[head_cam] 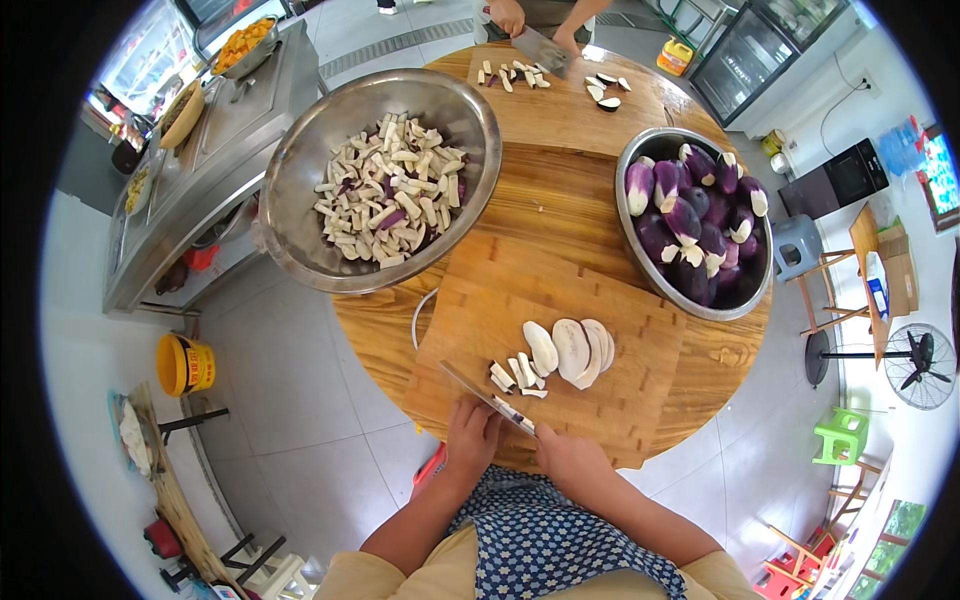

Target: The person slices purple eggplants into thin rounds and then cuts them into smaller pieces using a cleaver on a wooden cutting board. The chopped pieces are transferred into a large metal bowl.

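My right hand (574, 459) grips the handle of a kitchen knife (472, 386), whose blade slants across the near part of a wooden cutting board (480, 292). Bits of cut eggplant lie along the blade. Close against its near side is my left hand (474, 433), fingers bent; what lies under them is hidden. Just beyond the blade are several short eggplant strips (519, 372). To their right, pale eggplant slices (576, 351) lie partly overlapped. A large steel bowl (300, 225) at the left contains many cut strips, and a steel basin (652, 281) at the right holds whole eggplants with trimmed ends.
Across the round wooden table (559, 191), another person's hands (508, 16) work with a cleaver (541, 51) on a second board (577, 124). A steel counter (247, 124) stands left. A yellow bucket (185, 365) and a green stool (841, 436) are on the floor.
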Tool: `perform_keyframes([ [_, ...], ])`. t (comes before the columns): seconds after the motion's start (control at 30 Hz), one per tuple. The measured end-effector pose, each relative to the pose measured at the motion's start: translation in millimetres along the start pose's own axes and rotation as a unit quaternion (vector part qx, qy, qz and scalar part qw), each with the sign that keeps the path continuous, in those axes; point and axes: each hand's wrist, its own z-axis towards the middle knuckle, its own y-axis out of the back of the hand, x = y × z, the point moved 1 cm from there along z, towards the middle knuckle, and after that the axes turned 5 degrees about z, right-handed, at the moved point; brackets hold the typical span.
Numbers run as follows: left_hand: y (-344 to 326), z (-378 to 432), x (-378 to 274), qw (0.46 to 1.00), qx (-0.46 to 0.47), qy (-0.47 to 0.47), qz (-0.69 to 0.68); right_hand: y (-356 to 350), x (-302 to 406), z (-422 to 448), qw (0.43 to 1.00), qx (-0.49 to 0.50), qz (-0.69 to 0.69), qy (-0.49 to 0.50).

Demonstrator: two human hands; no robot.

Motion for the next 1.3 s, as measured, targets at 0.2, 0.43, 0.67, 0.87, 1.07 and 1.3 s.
perform_keyframes([
  [0.2, 2, 2, 0, 1.0, 0.002, -0.015, -0.004, 5, 1, 2, 1.0, 0.019, 0.009, 0.005],
  [0.43, 2, 3, 2, 0.999, 0.022, -0.018, -0.031, 0, 11, 41, 0.999, -0.003, -0.018, 0.046],
  [0.67, 24, 7, -17, 0.999, -0.026, -0.016, 0.025, 10, 7, 0, 0.987, -0.127, -0.079, 0.065],
  [0.87, 77, 55, -83, 0.971, 0.129, -0.202, -0.021, 15, -7, -10, 0.964, -0.171, -0.162, 0.12],
  [1.07, 43, 84, -54, 0.921, 0.328, -0.204, -0.058, 5, -9, -17, 0.954, -0.135, -0.222, 0.148],
  [1.3, 17, 101, -36, 0.907, 0.369, -0.198, 0.041, 9, -9, -27, 0.965, -0.105, -0.17, 0.168],
])
